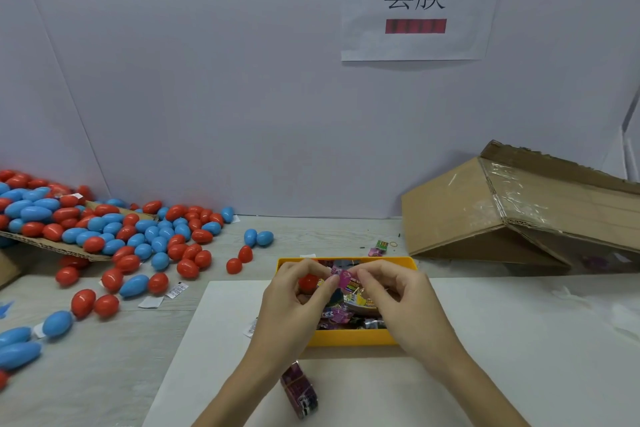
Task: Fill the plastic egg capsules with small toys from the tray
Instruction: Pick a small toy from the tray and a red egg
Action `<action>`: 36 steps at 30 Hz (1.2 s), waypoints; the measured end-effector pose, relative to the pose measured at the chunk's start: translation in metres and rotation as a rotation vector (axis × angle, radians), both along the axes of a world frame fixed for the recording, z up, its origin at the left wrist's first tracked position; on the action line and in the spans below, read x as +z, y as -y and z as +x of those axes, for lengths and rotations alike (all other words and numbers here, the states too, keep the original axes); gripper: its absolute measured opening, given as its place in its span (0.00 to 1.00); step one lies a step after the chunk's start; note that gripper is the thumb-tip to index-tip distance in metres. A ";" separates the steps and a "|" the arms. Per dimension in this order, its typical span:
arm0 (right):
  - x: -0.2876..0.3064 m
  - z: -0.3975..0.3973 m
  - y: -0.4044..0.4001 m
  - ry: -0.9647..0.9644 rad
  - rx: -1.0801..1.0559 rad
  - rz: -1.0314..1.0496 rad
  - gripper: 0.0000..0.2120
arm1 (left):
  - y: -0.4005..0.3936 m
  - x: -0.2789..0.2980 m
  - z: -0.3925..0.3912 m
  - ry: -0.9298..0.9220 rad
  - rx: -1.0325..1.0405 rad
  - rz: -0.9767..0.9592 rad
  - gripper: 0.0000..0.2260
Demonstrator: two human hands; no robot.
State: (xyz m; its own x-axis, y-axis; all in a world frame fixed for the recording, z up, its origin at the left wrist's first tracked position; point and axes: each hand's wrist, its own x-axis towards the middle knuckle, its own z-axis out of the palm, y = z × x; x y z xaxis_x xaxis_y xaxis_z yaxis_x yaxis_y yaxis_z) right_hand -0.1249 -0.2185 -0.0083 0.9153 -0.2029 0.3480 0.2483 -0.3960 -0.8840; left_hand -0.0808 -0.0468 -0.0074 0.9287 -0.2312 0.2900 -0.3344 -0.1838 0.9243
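The single head view looked forward and down from above the near edge of the bench (104, 374), facing the far wall (207, 80). It sat close over the left hand (294, 291) and the right hand (398, 295), both forearms entering from the bottom of the frame. The tray (349, 338) lay near the middle, just below centre. The wide angle took in the eggs (104, 232) by the left edge, the box (485, 215) toward the far right corner and the sign (415, 0) high on the wall. Straight lines bowed toward the frame's sides. No second view shared the scene.
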 end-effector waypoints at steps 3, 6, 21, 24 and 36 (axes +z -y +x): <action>0.003 -0.002 -0.002 0.008 0.016 0.052 0.18 | 0.001 0.001 -0.001 0.000 -0.001 0.000 0.04; 0.003 -0.002 -0.004 -0.003 0.014 0.048 0.12 | 0.001 0.001 0.000 -0.004 -0.009 0.000 0.05; 0.001 -0.004 -0.006 -0.044 0.012 -0.016 0.05 | 0.000 -0.002 0.001 0.044 0.005 0.055 0.01; 0.000 -0.003 -0.005 -0.033 -0.014 -0.006 0.03 | 0.000 -0.002 0.001 0.033 -0.005 0.058 0.02; 0.002 -0.001 -0.006 -0.088 0.046 0.172 0.21 | 0.000 -0.007 0.002 0.252 0.003 0.168 0.02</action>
